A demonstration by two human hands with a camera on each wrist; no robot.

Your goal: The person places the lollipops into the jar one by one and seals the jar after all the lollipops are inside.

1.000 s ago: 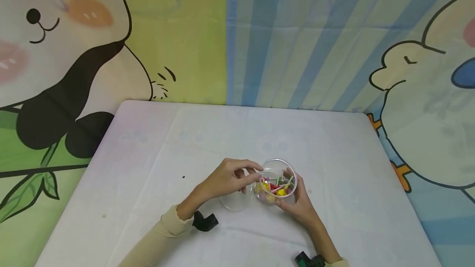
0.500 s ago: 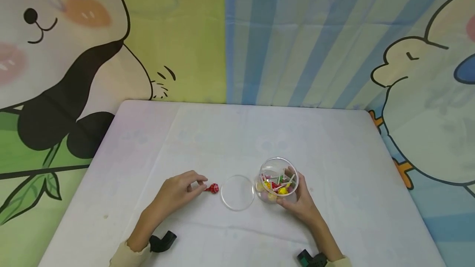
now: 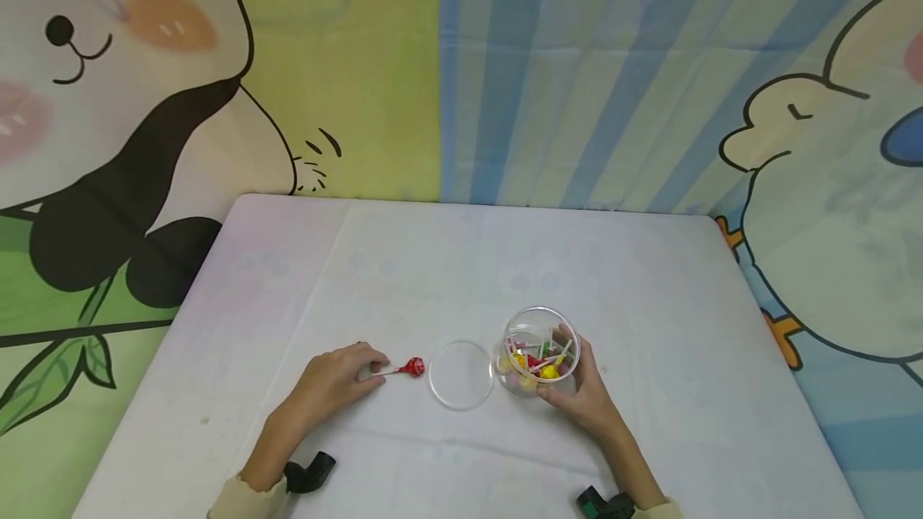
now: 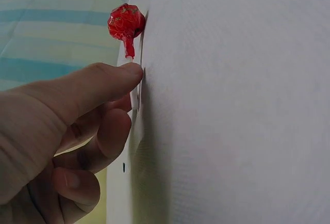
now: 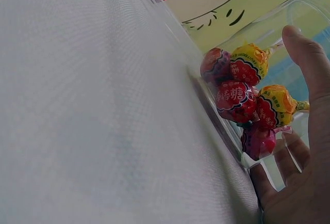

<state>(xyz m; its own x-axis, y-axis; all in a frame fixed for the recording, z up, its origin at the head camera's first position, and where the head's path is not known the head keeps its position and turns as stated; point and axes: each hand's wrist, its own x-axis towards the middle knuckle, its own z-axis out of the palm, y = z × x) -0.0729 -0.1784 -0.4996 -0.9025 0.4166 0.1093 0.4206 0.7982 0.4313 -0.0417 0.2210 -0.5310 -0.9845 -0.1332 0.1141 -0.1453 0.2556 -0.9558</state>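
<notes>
A red-wrapped lollipop (image 3: 413,367) lies low at the tabletop, its head toward the round clear lid (image 3: 431,379). My left hand (image 3: 337,379) is at its white stick; in the left wrist view the thumb lies across the stick (image 4: 135,97) with a finger behind it. On the right, my right hand (image 3: 577,383) grips a clear jar (image 3: 539,311), thumb on one side and fingers round the other. Through its wall, in the right wrist view, show several wrapped lollipops (image 5: 236,100), red, yellow and purple. The jar is open at the top and stands tilted slightly toward me.
The lid lies flat on the white-covered table (image 3: 288,279), between the lollipop and the jar. Black wrist devices (image 3: 310,472) sit on both wrists. A cartoon-printed curtain (image 3: 577,70) hangs behind the far table edge.
My left hand came away from the jar to the left with the red lollipop, setting it low beside the lid, then slid back along the stick. The right hand stays on the jar.
</notes>
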